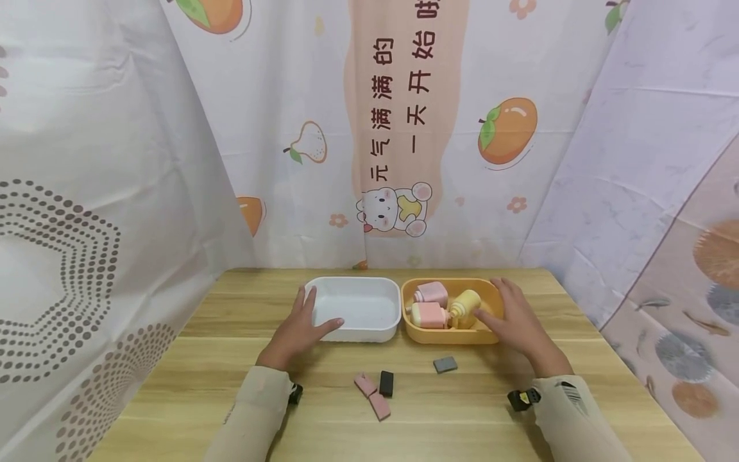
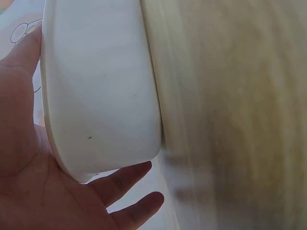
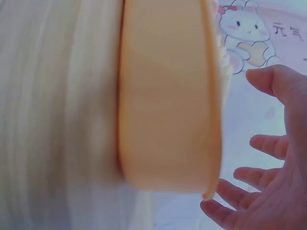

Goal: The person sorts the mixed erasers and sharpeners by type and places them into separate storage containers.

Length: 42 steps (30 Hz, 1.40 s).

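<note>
A white rounded plastic box (image 1: pixel 358 335) sits on the table, with my left hand (image 1: pixel 300 330) at its left end. The thumb reaches over its near rim, and the other fingers extend along the end wall, close against it in the left wrist view. Beside it on the right is an orange box (image 1: pixel 456 337) holding small bottle-shaped things: a pale pink one (image 1: pixel 432 294), a pink-and-cream one (image 1: pixel 430 315) and a yellow one (image 1: pixel 466 301). My right hand (image 1: pixel 516 321) spreads over that box's right end, thumb above the inside; fingertips (image 3: pixel 218 211) lie right by its rim.
On the wooden table (image 1: pixel 462 417), in front of the boxes, lie two small pink blocks (image 1: pixel 379 406), a black block (image 1: pixel 386 384) and a grey block (image 1: pixel 445 365). A printed curtain (image 1: pixel 288 192) hangs behind the table's far edge, with cloth at both sides.
</note>
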### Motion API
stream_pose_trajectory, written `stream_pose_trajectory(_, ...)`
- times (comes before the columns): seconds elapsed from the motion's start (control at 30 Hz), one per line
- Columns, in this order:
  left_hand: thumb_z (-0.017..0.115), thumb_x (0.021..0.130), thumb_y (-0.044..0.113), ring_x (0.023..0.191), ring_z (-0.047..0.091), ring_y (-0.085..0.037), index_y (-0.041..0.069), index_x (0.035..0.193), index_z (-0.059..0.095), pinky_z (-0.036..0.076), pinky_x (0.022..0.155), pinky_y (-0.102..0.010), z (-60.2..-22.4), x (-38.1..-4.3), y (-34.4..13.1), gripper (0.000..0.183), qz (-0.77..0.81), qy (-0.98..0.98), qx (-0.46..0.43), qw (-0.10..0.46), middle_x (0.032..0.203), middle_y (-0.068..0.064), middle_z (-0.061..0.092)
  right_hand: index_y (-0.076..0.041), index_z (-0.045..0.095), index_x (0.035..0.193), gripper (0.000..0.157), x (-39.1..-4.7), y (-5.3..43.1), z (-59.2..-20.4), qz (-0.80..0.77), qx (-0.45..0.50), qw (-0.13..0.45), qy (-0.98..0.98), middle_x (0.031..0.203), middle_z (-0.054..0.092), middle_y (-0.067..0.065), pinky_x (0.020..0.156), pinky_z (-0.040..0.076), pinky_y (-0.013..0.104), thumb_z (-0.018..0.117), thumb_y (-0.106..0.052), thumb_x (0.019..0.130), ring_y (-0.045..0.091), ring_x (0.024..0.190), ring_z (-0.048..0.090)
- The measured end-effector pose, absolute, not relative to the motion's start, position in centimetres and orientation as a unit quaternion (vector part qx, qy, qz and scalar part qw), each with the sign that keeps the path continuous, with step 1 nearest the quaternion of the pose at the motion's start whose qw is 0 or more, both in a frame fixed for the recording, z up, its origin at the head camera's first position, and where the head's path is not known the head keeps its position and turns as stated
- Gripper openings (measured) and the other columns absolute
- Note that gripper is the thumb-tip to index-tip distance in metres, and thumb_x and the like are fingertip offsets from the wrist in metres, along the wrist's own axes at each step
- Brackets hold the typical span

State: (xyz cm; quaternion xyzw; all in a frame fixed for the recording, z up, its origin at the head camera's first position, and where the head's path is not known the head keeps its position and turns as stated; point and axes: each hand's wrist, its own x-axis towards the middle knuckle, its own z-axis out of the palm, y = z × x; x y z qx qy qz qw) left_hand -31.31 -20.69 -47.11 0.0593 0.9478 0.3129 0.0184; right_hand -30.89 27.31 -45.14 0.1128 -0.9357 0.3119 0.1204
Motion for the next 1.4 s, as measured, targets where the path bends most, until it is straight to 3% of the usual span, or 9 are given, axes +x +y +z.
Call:
stream_pose_trajectory(0.37, 0.059, 0.087, 0.079, 0.153, 0.025, -0.051, 0.020, 0.168, 0.000, 0.034, 0.111, -0.074, -46.9, -31.1, -20.6, 0.116, 0.312, 0.948, 0.053, 0.019, 0.173, -0.012, -0.018, -0.004, 0.049, 0.149, 0.069, -29.8, 24.3, -42.7, 0.301, 0.180, 0.170, -0.921, 0.152, 0.049, 0.021, 0.113, 0.036, 0.066, 0.074, -0.040, 0.095, 0.044, 0.141, 0.044)
stream_pose_trajectory(0.57, 0.059, 0.088, 0.079, 0.152, 0.026, -0.051, 0.017, 0.168, 0.000, 0.037, 0.110, -0.072, -47.0, -31.1, -20.9, 0.117, 0.306, 0.950, 0.057, 0.016, 0.173, -0.014, -0.017, -0.011, 0.065, 0.133, 0.045, -28.7, 22.3, -42.1, 0.292, 0.223, 0.178, -0.913, 0.131, 0.066, 0.011, 0.094, 0.054, 0.056, 0.076, -0.033, 0.095, 0.032, 0.113, 0.065)
stream_pose_trajectory(0.8, 0.059, 0.088, 0.078, 0.154, 0.023, -0.049, 0.016, 0.168, -0.001, 0.037, 0.111, -0.071, -47.1, -31.1, -21.0, 0.117, 0.309, 0.949, 0.062, 0.015, 0.173, -0.015, -0.017, -0.014, 0.074, 0.115, 0.025, -27.6, 20.3, -42.9, 0.285, 0.291, 0.160, -0.899, 0.103, 0.073, -0.001, 0.078, 0.058, 0.039, 0.080, -0.025, 0.092, 0.015, 0.088, 0.067)
stream_pose_trajectory(1.0, 0.058, 0.091, 0.076, 0.156, 0.017, -0.047, 0.015, 0.167, -0.005, 0.036, 0.113, -0.070, -47.2, -31.4, -21.3, 0.116, 0.321, 0.943, 0.078, 0.027, 0.172, -0.015, -0.021, -0.017, 0.074, 0.115, 0.025, -26.6, 18.0, -43.8, 0.262, 0.325, 0.105, -0.903, 0.106, 0.073, -0.006, 0.080, 0.057, 0.031, 0.079, -0.025, 0.092, 0.009, 0.089, 0.065)
stream_pose_trajectory(1.2, 0.057, 0.094, 0.073, 0.159, -0.004, -0.044, 0.016, 0.166, -0.011, 0.017, 0.121, -0.072, -47.1, -32.0, -22.3, 0.114, 0.364, 0.924, 0.103, 0.058, 0.171, -0.012, -0.026, -0.017, 0.072, 0.120, 0.030, -25.8, 15.6, -44.1, 0.247, 0.329, 0.009, -0.911, 0.110, 0.072, -0.003, 0.082, 0.055, 0.029, 0.076, -0.031, 0.094, 0.008, 0.092, 0.063)
stream_pose_trajectory(1.4, 0.063, 0.095, 0.064, 0.159, -0.009, -0.043, 0.017, 0.166, -0.012, 0.010, 0.123, -0.070, -46.6, -32.6, -22.9, 0.114, 0.384, 0.913, 0.114, 0.081, 0.171, -0.012, -0.024, -0.018, 0.072, 0.124, 0.029, -25.7, 13.9, -44.8, 0.238, 0.353, -0.032, -0.904, 0.118, 0.073, -0.002, 0.083, 0.056, 0.029, 0.072, -0.024, 0.095, 0.008, 0.096, 0.066)
